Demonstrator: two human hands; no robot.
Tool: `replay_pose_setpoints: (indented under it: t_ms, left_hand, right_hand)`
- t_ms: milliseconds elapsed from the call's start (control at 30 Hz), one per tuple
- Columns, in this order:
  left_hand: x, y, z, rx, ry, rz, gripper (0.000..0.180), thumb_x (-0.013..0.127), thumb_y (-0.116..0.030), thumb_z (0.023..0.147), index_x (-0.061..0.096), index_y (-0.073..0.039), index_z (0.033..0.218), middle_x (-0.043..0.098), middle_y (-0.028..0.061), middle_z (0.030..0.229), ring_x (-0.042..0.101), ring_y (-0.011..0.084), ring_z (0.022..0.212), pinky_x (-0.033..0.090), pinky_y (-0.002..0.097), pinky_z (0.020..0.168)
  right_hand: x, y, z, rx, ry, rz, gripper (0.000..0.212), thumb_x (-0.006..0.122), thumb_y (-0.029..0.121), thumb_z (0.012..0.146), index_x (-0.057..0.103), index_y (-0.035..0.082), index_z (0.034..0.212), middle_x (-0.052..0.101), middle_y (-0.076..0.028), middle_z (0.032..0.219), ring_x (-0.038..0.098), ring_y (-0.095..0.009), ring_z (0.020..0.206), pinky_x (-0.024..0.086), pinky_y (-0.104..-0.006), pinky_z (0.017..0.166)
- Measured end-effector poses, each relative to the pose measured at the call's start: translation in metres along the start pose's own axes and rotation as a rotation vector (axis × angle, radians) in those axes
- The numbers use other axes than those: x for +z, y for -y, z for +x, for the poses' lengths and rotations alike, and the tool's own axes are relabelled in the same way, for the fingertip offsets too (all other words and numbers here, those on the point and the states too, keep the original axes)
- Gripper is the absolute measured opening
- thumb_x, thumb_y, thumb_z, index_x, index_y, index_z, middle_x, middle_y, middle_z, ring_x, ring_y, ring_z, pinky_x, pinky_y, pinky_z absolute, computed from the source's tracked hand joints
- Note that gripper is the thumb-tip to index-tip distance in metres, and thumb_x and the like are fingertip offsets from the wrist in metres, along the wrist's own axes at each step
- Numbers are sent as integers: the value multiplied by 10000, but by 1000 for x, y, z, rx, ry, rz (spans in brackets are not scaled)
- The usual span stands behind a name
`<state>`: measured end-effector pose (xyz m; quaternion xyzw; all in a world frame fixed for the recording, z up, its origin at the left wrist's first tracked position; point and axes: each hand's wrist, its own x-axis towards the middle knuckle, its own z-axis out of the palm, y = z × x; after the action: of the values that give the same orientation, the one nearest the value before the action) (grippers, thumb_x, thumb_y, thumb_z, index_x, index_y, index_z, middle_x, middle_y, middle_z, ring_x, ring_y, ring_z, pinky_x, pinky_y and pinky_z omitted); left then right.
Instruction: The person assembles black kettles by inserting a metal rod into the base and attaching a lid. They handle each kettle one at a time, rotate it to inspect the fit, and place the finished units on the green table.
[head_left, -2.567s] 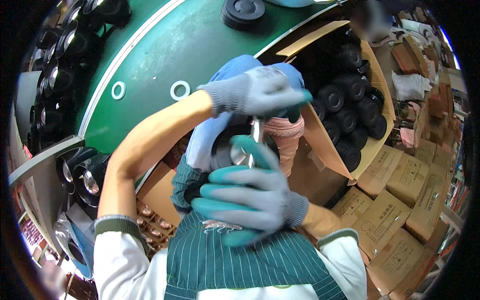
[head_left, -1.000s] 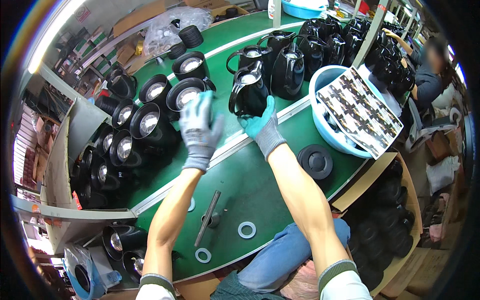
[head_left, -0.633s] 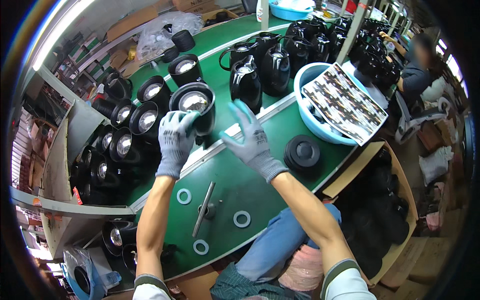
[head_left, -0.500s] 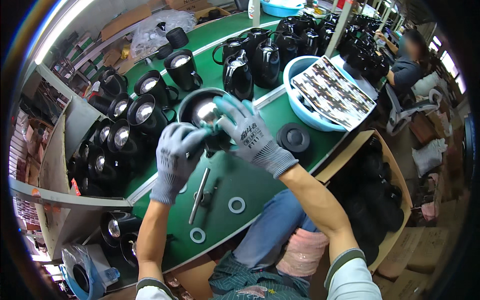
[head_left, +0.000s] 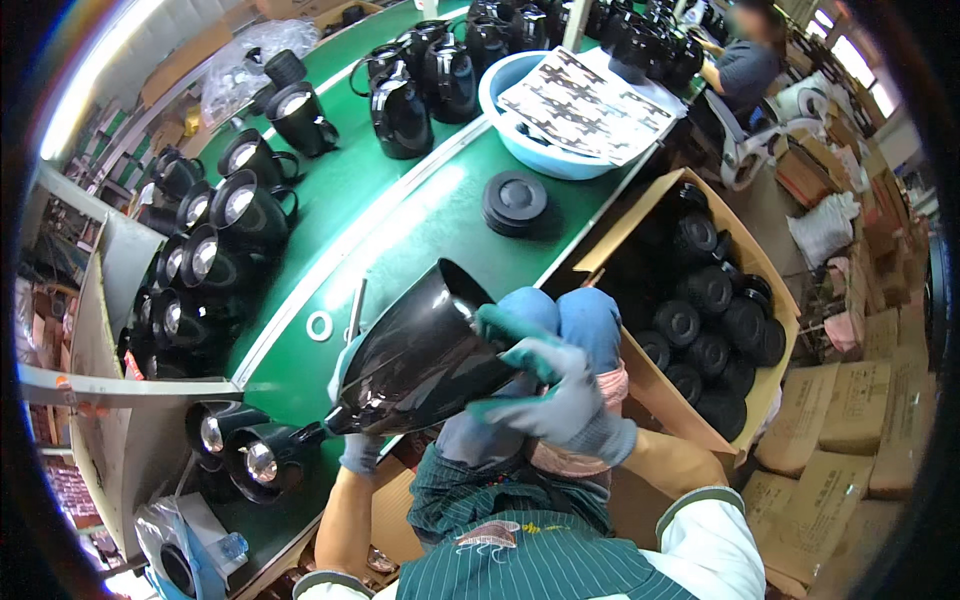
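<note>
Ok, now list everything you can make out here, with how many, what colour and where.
Held jug body: one, glossy black, tilted above the lap
Open jug bodies: several, black with silvery insides, left
Upright jugs: several, black, far side
Bench: one, green, ahead
Disc stack: one, black, on the bench
Ring: one, pale, on the bench
Rod: one, grey, partly hidden behind the held body
Basin: one, light blue, upper middle
Patterned sheet: one, mostly black and white, across the basin
Open carton: one, brown, right, holding many black discs
Closed cartons: several, brown, lower right
Co-worker: one, dark top, upper right
Left hand: one, gloved, mostly hidden behind the held body
Right hand: one, grey-and-teal glove, at its mouth
</note>
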<state>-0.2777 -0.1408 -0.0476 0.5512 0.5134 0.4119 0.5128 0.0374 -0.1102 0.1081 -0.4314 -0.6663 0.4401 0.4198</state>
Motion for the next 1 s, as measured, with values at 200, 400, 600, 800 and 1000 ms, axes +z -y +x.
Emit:
replay_pose_setpoints:
  t_ms: [200,400,600,800,1000]
  left_hand:
    - [-10,43,5,-217,129,-180,695,688,-207,910,430,-24,1529,515,174,1504,536,302,1362,423,461,1163]
    - [2,74,2,-311,213,-226,689,663,-303,964,397,-75,1557,469,164,1550,505,310,1390,412,491,1182]
    - [-4,97,8,-418,276,-295,687,638,-400,1019,364,-125,1585,423,153,1596,475,318,1417,400,521,1200]
    - [6,90,12,-368,322,-485,625,630,-317,1029,389,-104,1565,426,137,1595,458,285,1429,385,487,1213]
    - [9,60,11,-142,491,-189,555,622,-215,1037,428,-71,1536,450,139,1577,476,247,1412,401,439,1205]
  right_hand:
    - [-30,-51,43,105,274,144,296,743,279,943,756,36,1112,767,-142,1055,713,-166,973,560,-332,894]
    - [-25,-164,208,642,-131,-1022,1171,742,724,775,141,262,1667,77,-283,1691,168,-499,1542,261,-682,1187]
    - [-23,-201,212,411,-223,-1015,892,757,650,787,462,296,1550,296,-262,1590,322,-462,1464,356,-604,1150]
    - [-30,-110,118,-14,101,411,807,832,273,871,453,14,1535,495,-123,1532,483,-231,1410,387,-379,1185]
    - [-19,-63,36,-311,198,98,909,932,398,711,571,53,1471,348,-222,1622,425,-360,1451,385,-473,1176]
